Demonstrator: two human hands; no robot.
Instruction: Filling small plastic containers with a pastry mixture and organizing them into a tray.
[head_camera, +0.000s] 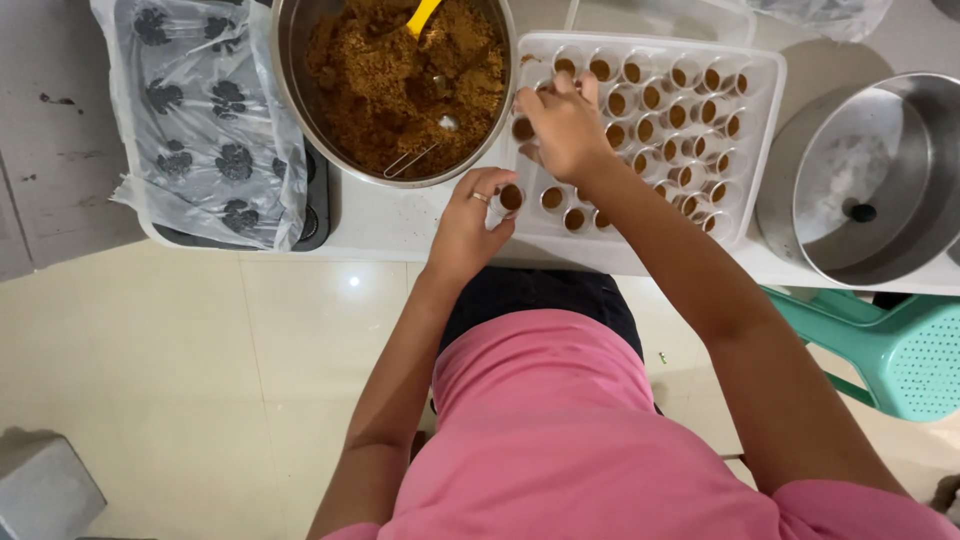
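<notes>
At far left on the white tabletop (380, 225): dark baking tray (312, 215) under a clear plastic bag (205, 110) printed with black flower shapes. Just right of it, big steel bowl (395, 85) heaped with brown crumb mix (400, 70), yellow utensil handle (424, 14) sticking out of the mix near the top, thin wire tool (410, 160) lying at the bowl's near rim. Next, left hand (465, 225) with a ring, fingers curled, grip closed round one small clear cup (511, 197) of brown filling, pinched between thumb and fingertips at the near-left corner of the white plastic tray (760, 90). Held cup touching or just above tray edge, cannot tell which. Right hand (562, 128) stretched over the tray's left part, palm down, fingers bent toward the filled cups (670, 120) beneath; grip partly closed, contents hidden under the hand, cannot tell whether anything held. Rows of small cups across tray, each with brown filling, packed close. Farther right, empty steel pot (870, 180) on the tabletop, dark knob shape inside. Far right below the tabletop edge, teal plastic stool (900, 350). Bottom centre, pink shirt (560, 430), pale tiled floor (180, 370).
</notes>
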